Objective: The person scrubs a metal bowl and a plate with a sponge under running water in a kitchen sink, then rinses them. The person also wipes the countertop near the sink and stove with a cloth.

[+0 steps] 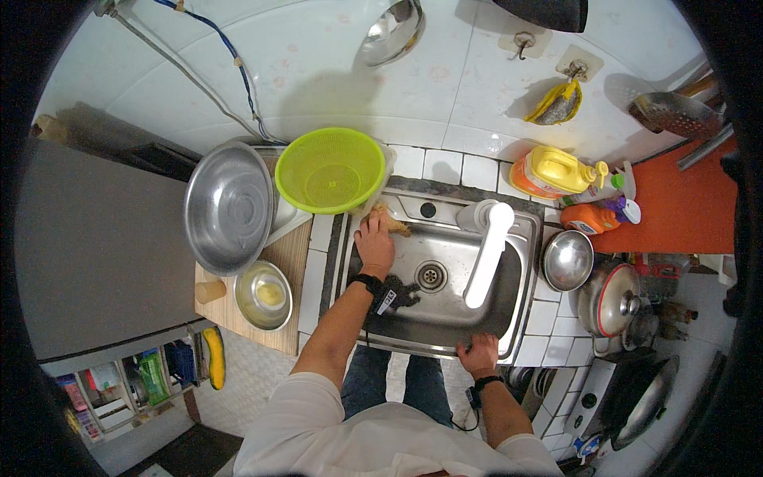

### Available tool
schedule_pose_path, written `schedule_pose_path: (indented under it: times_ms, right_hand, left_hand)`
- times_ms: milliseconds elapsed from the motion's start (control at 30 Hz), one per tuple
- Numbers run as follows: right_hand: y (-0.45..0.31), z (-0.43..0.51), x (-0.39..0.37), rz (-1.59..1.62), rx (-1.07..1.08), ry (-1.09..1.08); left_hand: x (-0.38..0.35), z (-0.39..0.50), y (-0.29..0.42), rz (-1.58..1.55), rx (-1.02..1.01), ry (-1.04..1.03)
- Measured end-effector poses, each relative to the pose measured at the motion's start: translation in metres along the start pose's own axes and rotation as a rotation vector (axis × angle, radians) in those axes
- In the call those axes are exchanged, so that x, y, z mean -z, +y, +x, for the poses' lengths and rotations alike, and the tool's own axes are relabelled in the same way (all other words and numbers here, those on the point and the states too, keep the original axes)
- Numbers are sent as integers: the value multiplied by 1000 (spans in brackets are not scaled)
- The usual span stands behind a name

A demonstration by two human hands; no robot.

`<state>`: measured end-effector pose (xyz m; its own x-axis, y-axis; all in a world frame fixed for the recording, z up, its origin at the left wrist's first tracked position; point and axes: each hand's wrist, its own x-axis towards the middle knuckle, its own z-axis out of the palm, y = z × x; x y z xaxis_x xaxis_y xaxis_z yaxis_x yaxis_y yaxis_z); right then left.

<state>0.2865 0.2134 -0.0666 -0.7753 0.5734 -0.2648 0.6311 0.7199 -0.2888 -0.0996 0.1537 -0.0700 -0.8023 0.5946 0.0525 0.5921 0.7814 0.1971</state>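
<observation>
My left hand [375, 244] is at the back left corner of the stainless steel sink [454, 253], its fingertips on a tan, fibrous scrubber [390, 224] on the sink's ledge. Whether the fingers grip it or only touch it is hard to tell. My right hand [480, 353] rests on the sink's front rim at the right, with no object seen in it. A white faucet [490, 253] reaches over the basin, to the right of the round drain [430, 276]. Dark matter, possibly shadow, shows beside my left wrist.
Left of the sink are a lime green colander [331, 170], a large metal basin [229, 208] and a metal bowl [263, 295]. A yellow detergent jug [551, 173], an orange bottle [590, 219], metal bowls [568, 260] and a lidded pot [609, 300] stand to the right.
</observation>
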Motion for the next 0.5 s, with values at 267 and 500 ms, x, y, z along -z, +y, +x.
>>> schedule_pose_path:
  times_ms: [267,500]
  right_hand:
    - [1,0,2,7,-19,-40]
    - [1,-1,-1,-76,13,-54]
  left_hand:
    - [-3,38,3,-321,-126,29]
    - [-15,48,28,-281,-33,5]
